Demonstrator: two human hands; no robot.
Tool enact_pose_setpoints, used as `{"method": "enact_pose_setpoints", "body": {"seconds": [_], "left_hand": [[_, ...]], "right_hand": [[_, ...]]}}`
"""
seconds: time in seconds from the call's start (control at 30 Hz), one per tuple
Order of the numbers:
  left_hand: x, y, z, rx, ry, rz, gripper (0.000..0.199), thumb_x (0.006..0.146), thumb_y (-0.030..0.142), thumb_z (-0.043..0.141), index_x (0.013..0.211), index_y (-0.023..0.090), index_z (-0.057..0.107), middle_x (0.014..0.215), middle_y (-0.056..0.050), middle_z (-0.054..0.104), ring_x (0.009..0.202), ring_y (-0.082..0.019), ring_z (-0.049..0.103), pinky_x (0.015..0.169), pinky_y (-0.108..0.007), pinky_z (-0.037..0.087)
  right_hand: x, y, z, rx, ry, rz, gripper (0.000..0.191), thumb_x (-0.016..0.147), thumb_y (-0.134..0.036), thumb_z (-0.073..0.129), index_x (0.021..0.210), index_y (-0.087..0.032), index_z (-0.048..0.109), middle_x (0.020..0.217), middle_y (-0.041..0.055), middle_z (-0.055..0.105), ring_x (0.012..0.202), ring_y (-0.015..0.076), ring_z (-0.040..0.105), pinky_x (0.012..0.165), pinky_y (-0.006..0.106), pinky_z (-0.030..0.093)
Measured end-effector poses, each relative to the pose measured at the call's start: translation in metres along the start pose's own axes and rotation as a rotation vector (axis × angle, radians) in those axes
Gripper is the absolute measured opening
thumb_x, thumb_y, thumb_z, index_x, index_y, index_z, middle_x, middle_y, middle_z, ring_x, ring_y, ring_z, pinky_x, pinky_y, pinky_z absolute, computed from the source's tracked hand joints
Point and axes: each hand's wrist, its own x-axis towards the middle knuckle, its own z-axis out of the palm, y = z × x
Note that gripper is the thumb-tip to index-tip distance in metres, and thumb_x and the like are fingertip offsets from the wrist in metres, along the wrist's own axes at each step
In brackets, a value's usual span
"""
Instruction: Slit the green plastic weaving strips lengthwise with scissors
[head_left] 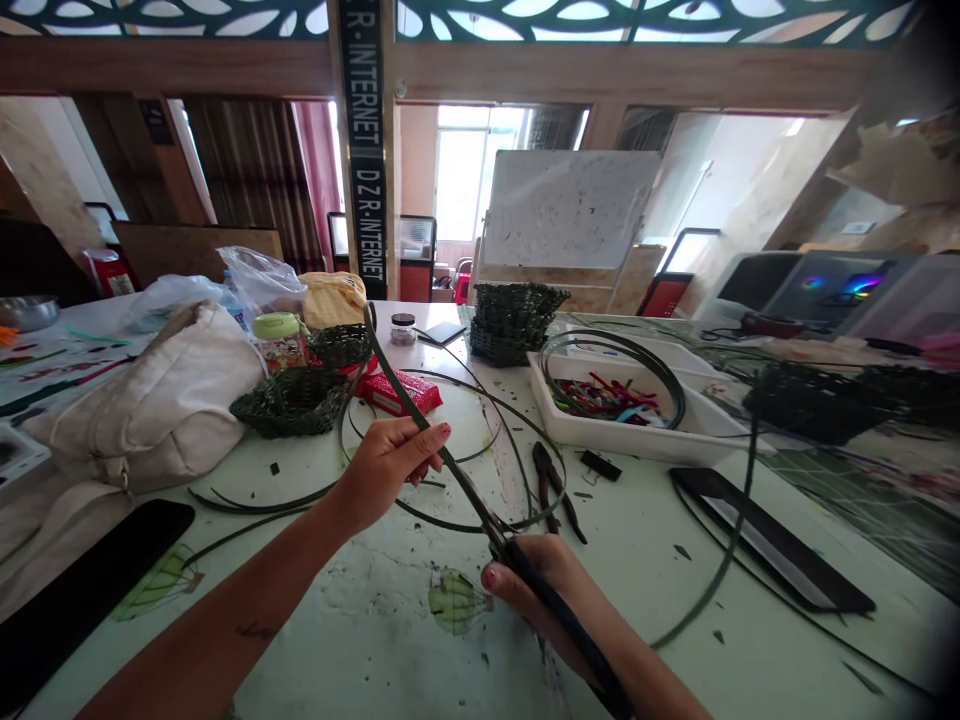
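Note:
My left hand [390,465] pinches a long flat dark green strip [394,375] between thumb and fingers. The strip's far end rises and curls above the hand, while its other side slants down toward my right hand [551,565]. That hand is closed around black-handled scissors [559,600], whose blades point up and left and meet the strip. Whether the blades are cutting into it I cannot tell. Just beyond both hands, loose coils of the same thin strip [450,522] lie on the table. Pliers [553,485] with dark handles rest beside the coils.
A white tray [637,435] holds colourful bits, with coiled strip on top. Dark woven baskets [506,325] are stacked at the back; smaller ones [289,405] stand left. A red packet [397,393], binder clip [600,466], black tray [776,540] and cream bag [165,400] surround the work area.

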Motion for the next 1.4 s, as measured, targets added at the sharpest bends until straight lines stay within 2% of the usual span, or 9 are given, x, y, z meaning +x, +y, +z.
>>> {"method": "enact_pose_setpoints", "body": {"seconds": [0.2,0.4,0.6,0.73,0.87,1.0,1.13,1.27,1.4], "left_hand": [[0.0,-0.001,0.0,0.009,-0.016,-0.015,0.042,0.078,0.048,0.058,0.053,0.014,0.059,0.048,-0.001,0.052,0.044,-0.008,0.042,0.043,-0.022,0.035],[0.001,-0.001,0.0,0.01,0.01,-0.004,0.041,0.078,0.047,0.059,0.054,0.014,0.058,0.051,-0.002,0.055,0.044,-0.008,0.043,0.042,-0.021,0.035],[0.003,-0.003,-0.003,0.01,0.005,-0.013,0.041,0.078,0.048,0.059,0.056,0.013,0.059,0.051,-0.002,0.055,0.044,-0.007,0.043,0.041,-0.021,0.034],[0.005,0.001,-0.012,-0.067,-0.059,0.007,0.037,0.078,0.045,0.059,0.058,0.013,0.06,0.052,-0.001,0.054,0.046,-0.008,0.045,0.043,-0.022,0.035],[0.006,0.009,-0.024,-0.279,-0.018,0.024,0.034,0.076,0.044,0.06,0.058,0.015,0.057,0.055,-0.002,0.054,0.048,-0.01,0.044,0.042,-0.022,0.035],[0.01,0.006,-0.03,-0.261,0.049,-0.014,0.034,0.073,0.039,0.063,0.052,0.015,0.054,0.051,-0.001,0.052,0.046,-0.009,0.042,0.04,-0.022,0.032],[0.014,-0.008,-0.027,-0.114,0.099,0.0,0.033,0.075,0.037,0.064,0.053,0.014,0.06,0.049,-0.001,0.053,0.044,-0.008,0.042,0.041,-0.021,0.032],[0.012,-0.013,-0.019,-0.077,0.092,0.049,0.035,0.079,0.038,0.061,0.053,0.014,0.061,0.047,0.0,0.05,0.045,-0.007,0.042,0.043,-0.021,0.033],[0.009,-0.009,-0.013,-0.116,0.094,0.059,0.034,0.08,0.038,0.06,0.056,0.014,0.063,0.049,0.0,0.05,0.046,-0.007,0.042,0.043,-0.021,0.034]], "right_hand": [[0.001,0.001,-0.003,-0.047,-0.024,-0.002,0.061,0.075,-0.076,0.038,0.056,-0.018,0.037,0.055,-0.0035,0.028,0.049,0.0098,0.027,0.043,0.023,0.019],[0.001,0.007,0.007,0.107,-0.008,0.026,0.058,0.077,-0.072,0.044,0.054,-0.021,0.027,0.05,-0.0063,0.019,0.045,0.0078,0.019,0.041,0.024,0.013],[0.001,0.006,0.01,0.13,0.041,0.037,0.059,0.076,-0.069,0.048,0.052,-0.021,0.024,0.046,-0.0069,0.019,0.042,0.0068,0.02,0.039,0.023,0.013],[-0.002,0.006,0.005,0.225,-0.049,0.051,0.06,0.071,-0.073,0.051,0.052,-0.021,0.029,0.044,-0.0081,0.021,0.039,0.0057,0.022,0.035,0.02,0.018],[-0.006,0.005,0.001,0.324,-0.177,0.045,0.063,0.067,-0.078,0.05,0.051,-0.021,0.028,0.041,-0.0082,0.026,0.034,0.0062,0.033,0.035,0.019,0.027],[-0.004,0.002,-0.002,0.227,-0.166,0.064,0.064,0.066,-0.081,0.046,0.054,-0.021,0.029,0.046,-0.0082,0.024,0.039,0.0057,0.028,0.036,0.019,0.02],[0.004,0.005,-0.003,0.118,-0.149,0.049,0.064,0.068,-0.08,0.045,0.054,-0.02,0.026,0.051,-0.0076,0.018,0.046,0.0066,0.017,0.04,0.023,0.01],[0.006,0.008,-0.001,0.154,-0.137,-0.02,0.062,0.072,-0.079,0.042,0.056,-0.02,0.028,0.053,-0.0067,0.021,0.048,0.0078,0.019,0.042,0.024,0.011],[0.003,0.007,-0.001,0.138,-0.098,-0.018,0.063,0.071,-0.081,0.038,0.058,-0.02,0.031,0.053,-0.006,0.023,0.048,0.0087,0.021,0.042,0.024,0.013]]}}
